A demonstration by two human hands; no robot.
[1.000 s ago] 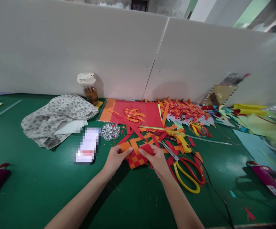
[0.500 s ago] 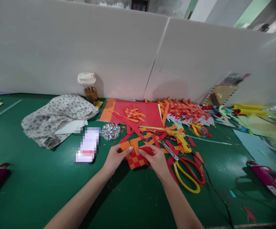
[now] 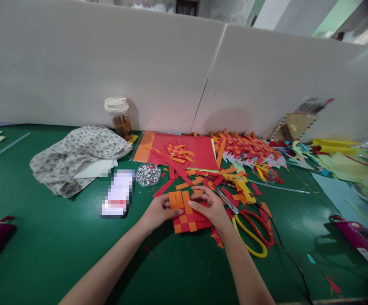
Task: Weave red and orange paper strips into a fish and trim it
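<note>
A woven piece of orange and red paper strips (image 3: 185,222) is held between both hands just above the green table. My left hand (image 3: 161,213) pinches its left edge, thumb on the front face. On the right side, my right hand (image 3: 207,207) grips it with thumb and fingers at the upright orange strips and the red strips. Loose ends of orange strips stick up at the top. Close to my right hand lie scissors (image 3: 247,226) with red and yellow handles and a yellow glue gun (image 3: 242,186). A finished-looking woven paper fish (image 3: 177,153) rests behind.
Red and orange paper scraps (image 3: 184,169) are strewn behind my hands. Further left are a phone (image 3: 118,192), a packet of googly eyes (image 3: 148,174), a patterned cloth (image 3: 82,156) and a lidded cup (image 3: 118,116). A black cord (image 3: 288,254) runs along the right. A white partition (image 3: 107,55) stands behind.
The woven piece has turned, so its orange strips now stand more upright and red strips extend right. My right hand's fingers have spread and shifted on it; my left hand moved slightly right.
</note>
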